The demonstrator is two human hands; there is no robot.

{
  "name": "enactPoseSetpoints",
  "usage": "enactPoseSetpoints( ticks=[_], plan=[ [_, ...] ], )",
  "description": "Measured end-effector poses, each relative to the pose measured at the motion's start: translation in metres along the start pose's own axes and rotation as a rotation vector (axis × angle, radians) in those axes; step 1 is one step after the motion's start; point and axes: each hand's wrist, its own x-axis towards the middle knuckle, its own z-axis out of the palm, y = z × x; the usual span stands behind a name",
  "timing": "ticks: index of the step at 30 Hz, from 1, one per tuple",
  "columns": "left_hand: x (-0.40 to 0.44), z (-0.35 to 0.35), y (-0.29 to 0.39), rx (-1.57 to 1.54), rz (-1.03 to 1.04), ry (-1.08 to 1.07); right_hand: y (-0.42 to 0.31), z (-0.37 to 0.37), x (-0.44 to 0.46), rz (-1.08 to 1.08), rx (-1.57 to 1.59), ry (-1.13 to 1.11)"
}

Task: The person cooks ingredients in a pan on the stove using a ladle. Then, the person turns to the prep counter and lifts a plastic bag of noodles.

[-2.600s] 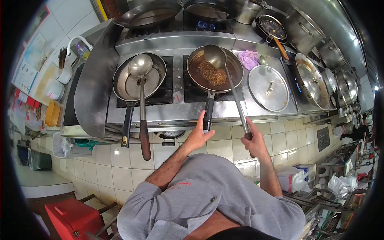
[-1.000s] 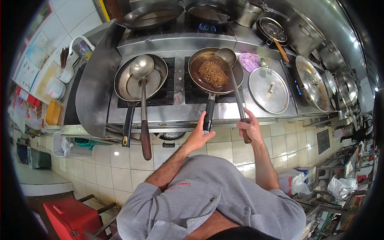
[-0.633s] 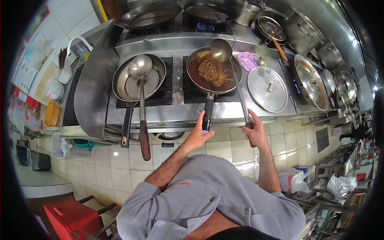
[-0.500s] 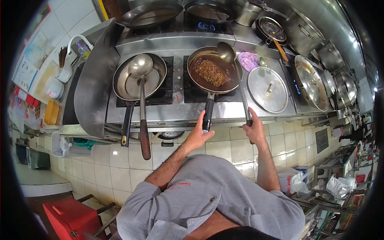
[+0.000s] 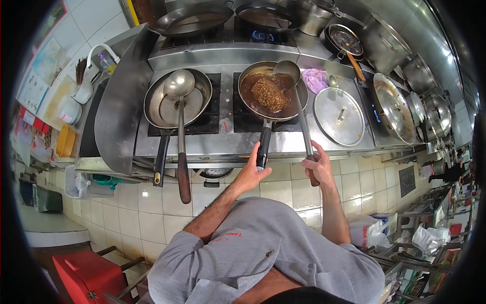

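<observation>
My left hand (image 5: 250, 172) is at the black handle of a frying pan (image 5: 248, 104), its fingers along the handle's left side and the thumb stretched out below its end. Brown sauce fills this pan, with a mound of small brown grains or beans (image 5: 270, 95) in the middle. My right hand (image 5: 321, 169) is closed round the dark grip of a ladle (image 5: 304, 119). The ladle's bowl dips into the sauce at the pan's upper right, beside the mound. To the left, a second frying pan (image 5: 164, 111) has another ladle (image 5: 179, 83) lying across it.
A flat metal lid (image 5: 339, 115) lies right of the sauce pan, with a purple cloth (image 5: 315, 79) behind it. Two woks (image 5: 192, 23) stand on the back burners; a blue flame (image 5: 262, 36) burns under one. A wide lidded pan (image 5: 394, 109) and a tall pot (image 5: 382, 43) stand farther right.
The ladle's bowl has moved from the pan's rim down into the sauce. My right hand has shifted slightly left and down with it. My left hand has stayed at the pan handle.
</observation>
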Motion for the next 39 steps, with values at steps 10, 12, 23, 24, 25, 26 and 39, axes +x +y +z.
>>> enactPoseSetpoints(
  ticks=[10, 12, 23, 24, 25, 26, 39],
  plan=[
    [0.0, -0.001, 0.004, -0.031, -0.023, -0.026, -0.001, -0.014, -0.02, -0.08, -0.346, 0.013],
    [0.0, -0.002, 0.004, -0.029, -0.021, -0.027, 0.013, -0.015, -0.01, -0.146, -0.493, 0.054],
    [0.0, -0.001, 0.003, 0.0, -0.002, -0.014, -0.005, 0.01, 0.01, 0.071, -0.154, -0.008],
    [0.0, -0.001, 0.003, 0.002, 0.0, -0.016, -0.005, 0.01, 0.009, 0.07, -0.153, -0.006],
    [0.0, 0.0, 0.002, 0.01, 0.004, -0.011, -0.005, 0.009, 0.007, 0.056, -0.155, -0.029],
    [0.001, 0.0, 0.001, 0.017, 0.009, -0.005, -0.004, 0.009, 0.005, 0.04, -0.158, -0.052],
    [0.0, -0.002, 0.008, -0.027, -0.035, -0.037, 0.02, -0.004, -0.026, -0.041, -0.391, 0.07]
  ],
)
